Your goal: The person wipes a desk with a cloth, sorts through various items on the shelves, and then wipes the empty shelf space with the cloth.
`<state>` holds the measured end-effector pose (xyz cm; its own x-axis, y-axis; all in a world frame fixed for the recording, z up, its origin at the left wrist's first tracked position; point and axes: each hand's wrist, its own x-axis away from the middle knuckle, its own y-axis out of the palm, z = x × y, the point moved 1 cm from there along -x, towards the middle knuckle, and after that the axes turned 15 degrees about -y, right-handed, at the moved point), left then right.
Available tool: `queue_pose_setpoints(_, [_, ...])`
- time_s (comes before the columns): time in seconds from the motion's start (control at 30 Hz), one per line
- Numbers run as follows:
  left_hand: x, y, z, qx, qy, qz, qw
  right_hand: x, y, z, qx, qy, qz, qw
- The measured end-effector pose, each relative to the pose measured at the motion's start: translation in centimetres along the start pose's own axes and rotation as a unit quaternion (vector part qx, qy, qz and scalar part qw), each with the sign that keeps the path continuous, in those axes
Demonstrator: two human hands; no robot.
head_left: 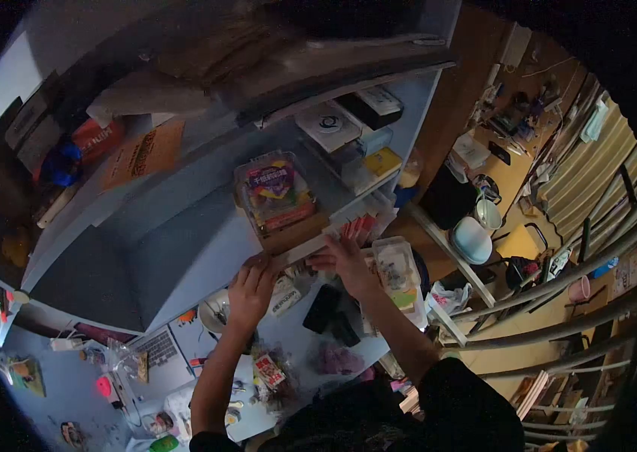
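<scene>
At the shelf's front edge, my left hand [253, 285] is closed with its fingertips on the left end of a long, narrow white strip [297, 253]. The fingers of my right hand [342, 264] bend around the strip's other end. What the strip belongs to I cannot tell. Just behind it, a brown surface [297, 238] shows under a clear plastic box [274, 192] holding a purple-labelled packet. Close beyond my right fingers, a clear container [367, 224] holds red and white pieces.
Below my hands, the desk carries a black phone-like object [323, 307], a laptop [158, 354] and small packets [269, 371]. A translucent tub [397, 264] stands beside my right forearm. Metal rails [567, 282] run along the right, above a lower area with a white stool [471, 239].
</scene>
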<state>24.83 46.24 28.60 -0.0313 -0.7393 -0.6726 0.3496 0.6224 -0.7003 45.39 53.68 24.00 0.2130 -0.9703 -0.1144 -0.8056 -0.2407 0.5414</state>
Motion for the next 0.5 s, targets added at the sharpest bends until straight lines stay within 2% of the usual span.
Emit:
queue_pose_setpoints(0.07, [0.8, -0.6, 0.2, 0.000, -0.003, -0.002, 1.000, 0.5, -0.1, 0.8, -0.018, -0.006, -0.002, 1.000])
queue_pose_setpoints(0.17, [1.8, -1.6, 0.8, 0.016, -0.018, 0.016, 1.000, 1.8, 1.5, -0.3, 0.016, 0.034, 0.000, 0.999])
queue_pose_setpoints(0.27, [3.1, -2.6, 1.8, 0.012, -0.060, 0.040, 0.997, 3.2, 1.9, 0.0, -0.004, -0.004, 0.012, 1.000])
queue_pose_setpoints(0.33, [4.2, -3.1, 2.3, 0.111, -0.155, 0.006, 0.982, 3.8, 2.0, -0.1, 0.011, 0.046, 0.009, 0.999])
queue_pose_setpoints(0.37, [5.1, -2.7, 3.0, 0.109, -0.156, 0.006, 0.982, 3.8, 2.2, -0.3, 0.009, 0.047, 0.007, 0.999])
queue_pose_setpoints(0.4, [6.2, -2.1, 3.6, 0.277, -0.266, 0.031, 0.923, 3.8, 2.4, -0.5, 0.015, 0.040, 0.000, 0.999])
queue_pose_setpoints(0.43, [7.6, -1.6, 3.6, 0.432, -0.366, 0.057, 0.822, 4.0, 2.6, -0.6, 0.021, 0.037, -0.007, 0.999])
queue_pose_setpoints(0.47, [8.1, -1.8, 3.5, 0.523, -0.470, -0.021, 0.710, 4.0, 2.8, -0.7, 0.020, 0.044, -0.013, 0.999])
queue_pose_setpoints(0.5, [7.9, -1.8, 3.1, 0.518, -0.478, -0.014, 0.709, 4.0, 2.9, -0.9, 0.036, 0.047, -0.005, 0.998])
